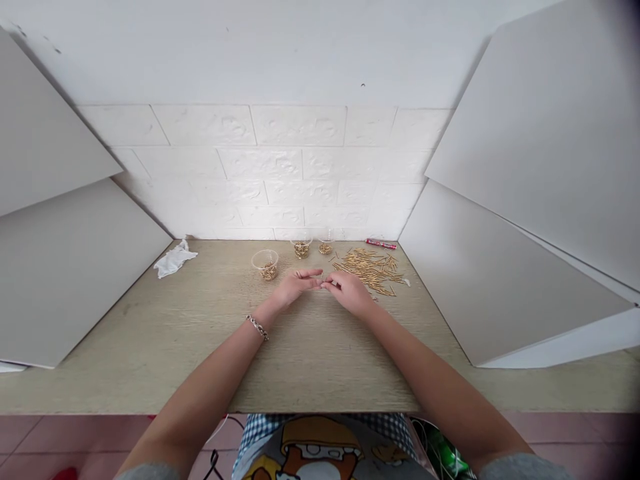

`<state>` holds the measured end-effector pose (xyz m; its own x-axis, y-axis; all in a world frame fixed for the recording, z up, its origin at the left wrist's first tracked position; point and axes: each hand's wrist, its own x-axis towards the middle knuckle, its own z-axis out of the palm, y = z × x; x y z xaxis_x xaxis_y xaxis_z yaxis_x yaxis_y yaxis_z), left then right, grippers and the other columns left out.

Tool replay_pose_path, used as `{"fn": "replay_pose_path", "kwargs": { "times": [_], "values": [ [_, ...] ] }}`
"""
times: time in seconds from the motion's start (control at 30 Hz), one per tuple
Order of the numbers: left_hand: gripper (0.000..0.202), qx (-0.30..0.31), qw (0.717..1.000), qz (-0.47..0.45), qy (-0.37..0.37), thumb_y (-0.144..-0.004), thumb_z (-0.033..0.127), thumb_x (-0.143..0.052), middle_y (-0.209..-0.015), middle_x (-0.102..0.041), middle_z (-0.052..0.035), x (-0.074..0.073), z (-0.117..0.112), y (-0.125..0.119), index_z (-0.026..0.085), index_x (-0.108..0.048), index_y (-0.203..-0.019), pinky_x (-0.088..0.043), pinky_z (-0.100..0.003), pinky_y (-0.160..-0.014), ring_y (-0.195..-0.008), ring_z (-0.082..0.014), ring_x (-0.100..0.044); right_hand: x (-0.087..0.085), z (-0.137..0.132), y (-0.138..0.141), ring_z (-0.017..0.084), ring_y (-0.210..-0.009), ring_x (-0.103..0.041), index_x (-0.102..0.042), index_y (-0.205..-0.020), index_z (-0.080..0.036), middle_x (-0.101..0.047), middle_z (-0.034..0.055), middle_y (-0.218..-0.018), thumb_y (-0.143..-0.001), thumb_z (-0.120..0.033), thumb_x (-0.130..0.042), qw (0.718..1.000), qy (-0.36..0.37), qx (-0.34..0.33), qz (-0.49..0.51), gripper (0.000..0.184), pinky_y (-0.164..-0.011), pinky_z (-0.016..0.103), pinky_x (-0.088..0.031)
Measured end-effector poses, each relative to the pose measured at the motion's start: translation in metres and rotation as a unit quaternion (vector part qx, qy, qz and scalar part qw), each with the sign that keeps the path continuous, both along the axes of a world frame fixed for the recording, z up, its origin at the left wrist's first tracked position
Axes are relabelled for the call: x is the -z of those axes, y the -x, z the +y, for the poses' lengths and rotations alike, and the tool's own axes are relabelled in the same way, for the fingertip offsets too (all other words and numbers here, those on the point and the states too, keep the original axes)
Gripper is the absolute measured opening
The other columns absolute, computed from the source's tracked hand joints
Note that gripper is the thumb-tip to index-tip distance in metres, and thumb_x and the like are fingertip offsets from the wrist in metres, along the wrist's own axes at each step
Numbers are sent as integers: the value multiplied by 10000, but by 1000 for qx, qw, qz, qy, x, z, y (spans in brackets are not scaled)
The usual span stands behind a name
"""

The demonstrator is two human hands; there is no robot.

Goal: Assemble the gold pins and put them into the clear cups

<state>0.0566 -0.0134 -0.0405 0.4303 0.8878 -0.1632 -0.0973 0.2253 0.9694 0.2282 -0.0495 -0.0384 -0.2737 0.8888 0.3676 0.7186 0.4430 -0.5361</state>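
Over the middle of the table, my left hand (295, 288) and my right hand (349, 292) meet at the fingertips. The left thumb and index finger point right, with a tiny thin gold piece (322, 275) between their tips. My right thumb and index finger are pinched together against that same spot; what lies inside this pinch is too small to make out. Just right of my right hand spreads a pile of thin gold pins (367, 270). A clear plastic cup (265, 256) with small gold parts stands left of my left hand.
Behind the hands, a second clear cup (301, 240) and a third clear cup (327, 237) hold small gold parts. A red tube-shaped packet (381, 244) lies by the wall. Crumpled white tissue (175, 258) is at the left. White panels (525, 287) flank the table (325, 373).
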Motion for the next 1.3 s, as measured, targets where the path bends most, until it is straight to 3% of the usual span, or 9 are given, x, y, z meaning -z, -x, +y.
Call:
{"fn": "replay_pose_path", "kwargs": {
  "times": [0.13,0.33,0.6,0.8,0.93,1.03,1.3],
  "values": [
    [492,-45,999,-24,6,-532,273,-805,-788,-705,-38,-2,-2,-1,138,-660,-983,-421,-312,-859,-780,-157,-621,-4,-4,-1,144,-695,-526,-588,-762,-192,-595,23,-745,-907,-311,-402,997,-43,-45,-52,264,-615,242,-352],
    [314,-67,997,-37,17,-557,290,-786,-769,-667,-33,-4,-6,-3,142,-686,-815,-412,-252,-735,-747,-128,-574,-3,-7,3,154,-659,-483,-496,-764,-190,-533,26,-724,-927,-260,-301,999,-42,-3,-31,263,-585,252,-327],
    [301,-87,995,-42,12,-554,324,-784,-683,-588,9,-8,-10,-5,134,-660,-752,-317,-201,-545,-562,-54,-436,4,-2,5,152,-726,-510,-537,-817,-181,-569,34,-802,-868,-213,-445,999,-32,-13,21,110,-641,257,-360],
    [273,-78,994,-64,32,-527,252,-798,-601,-545,29,-9,-10,-7,125,-630,-702,-333,-201,-529,-537,-53,-443,6,0,7,139,-684,-537,-623,-807,-194,-630,28,-785,-825,-183,-522,997,-41,17,59,103,-649,257,-393],
    [334,-80,990,-92,67,-494,211,-816,-613,-560,30,-9,-10,-7,127,-656,-775,-372,-189,-551,-547,-47,-465,5,0,8,137,-664,-556,-652,-842,-193,-658,39,-805,-822,-192,-519,993,-52,47,96,135,-639,255,-420],
    [364,-78,989,-100,77,-511,216,-815,-632,-578,17,-8,-10,-7,117,-678,-835,-387,-178,-558,-561,-44,-472,5,-1,8,136,-642,-556,-658,-841,-191,-663,45,-798,-822,-218,-518,990,-63,54,113,144,-624,255,-429],
    [257,-45,986,-133,95,-573,216,-797,-667,-598,12,-6,-11,-7,109,-680,-776,-378,-142,-508,-545,-20,-472,8,-1,7,126,-596,-540,-652,-810,-197,-654,33,-759,-829,-259,-509,988,-68,60,125,157,-601,248,-428]
  ]
}}
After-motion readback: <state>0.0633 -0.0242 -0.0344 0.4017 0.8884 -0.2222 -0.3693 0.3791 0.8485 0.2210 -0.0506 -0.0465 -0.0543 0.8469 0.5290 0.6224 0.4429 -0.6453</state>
